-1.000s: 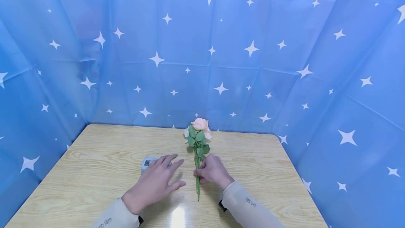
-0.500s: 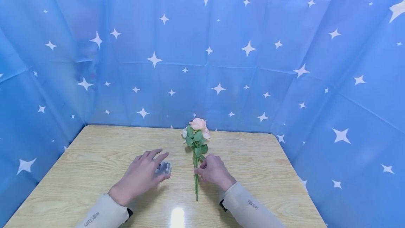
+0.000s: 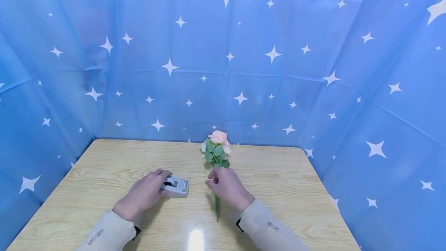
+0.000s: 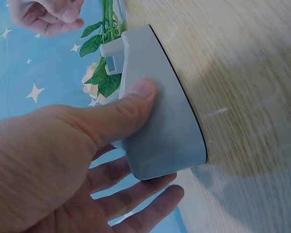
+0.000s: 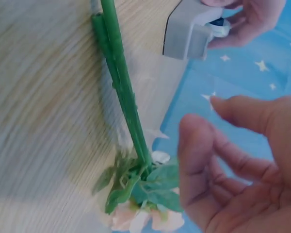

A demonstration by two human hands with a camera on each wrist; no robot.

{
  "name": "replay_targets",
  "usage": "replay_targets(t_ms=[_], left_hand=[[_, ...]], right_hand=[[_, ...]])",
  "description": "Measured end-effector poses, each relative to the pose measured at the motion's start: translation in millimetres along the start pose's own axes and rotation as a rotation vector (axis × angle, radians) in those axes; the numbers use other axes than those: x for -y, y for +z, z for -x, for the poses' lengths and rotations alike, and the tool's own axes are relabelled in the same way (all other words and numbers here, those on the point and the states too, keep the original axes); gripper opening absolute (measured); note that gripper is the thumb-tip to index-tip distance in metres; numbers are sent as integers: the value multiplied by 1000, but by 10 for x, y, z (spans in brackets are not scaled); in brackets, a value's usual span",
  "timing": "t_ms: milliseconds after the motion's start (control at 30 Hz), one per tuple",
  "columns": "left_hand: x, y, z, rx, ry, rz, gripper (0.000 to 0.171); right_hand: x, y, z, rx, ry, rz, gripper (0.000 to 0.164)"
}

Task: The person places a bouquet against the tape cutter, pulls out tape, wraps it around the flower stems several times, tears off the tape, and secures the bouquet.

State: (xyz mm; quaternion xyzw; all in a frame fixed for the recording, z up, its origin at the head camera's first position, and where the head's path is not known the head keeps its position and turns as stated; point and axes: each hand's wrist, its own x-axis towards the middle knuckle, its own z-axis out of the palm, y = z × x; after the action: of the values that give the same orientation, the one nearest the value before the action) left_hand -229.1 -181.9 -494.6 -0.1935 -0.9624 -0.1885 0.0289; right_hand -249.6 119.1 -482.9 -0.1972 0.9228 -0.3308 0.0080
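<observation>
A grey tape dispenser (image 3: 180, 189) stands on the table left of the flowers. My left hand (image 3: 144, 193) grips its rear end, the thumb (image 4: 136, 102) along one side and the fingers around the back. Artificial roses (image 3: 218, 137), pale pink and white with green leaves, lie with their green stems (image 5: 121, 73) pointing toward me. Above those stems my right hand (image 3: 228, 187) hovers with loosely bent fingers and nothing in its grasp. In the right wrist view a gap shows between thumb and forefinger, and the stems lie apart from them.
The light wooden table (image 3: 278, 196) reaches back to a blue curtain (image 3: 209, 49) with white stars, which also runs along both sides. The blossoms lie near the table's far edge.
My left hand has moved left and taken hold of the tape dispenser, which now sits more to the right and turned. My right hand has let go of the stems and lifted slightly.
</observation>
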Motion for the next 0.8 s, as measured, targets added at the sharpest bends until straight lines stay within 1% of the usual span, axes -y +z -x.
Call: replay_targets(t_ms=[133,333,567,667,800], left_hand=[[25,3,-8,16,0,37,56],[-1,15,-15,11,-23,69,54],[-44,38,-50,-3,2,44,51],[-66,14,-79,-2,3,36,51],[-98,-33,-111,12,-8,28,50]], right_hand=[[69,91,-52,47,-55,-10,13],[171,246,-150,84,-95,16,20],[265,394,-215,99,-140,56,26],[312,421,-253,98,-157,70,30],[375,439,-303,124,-155,71,34]])
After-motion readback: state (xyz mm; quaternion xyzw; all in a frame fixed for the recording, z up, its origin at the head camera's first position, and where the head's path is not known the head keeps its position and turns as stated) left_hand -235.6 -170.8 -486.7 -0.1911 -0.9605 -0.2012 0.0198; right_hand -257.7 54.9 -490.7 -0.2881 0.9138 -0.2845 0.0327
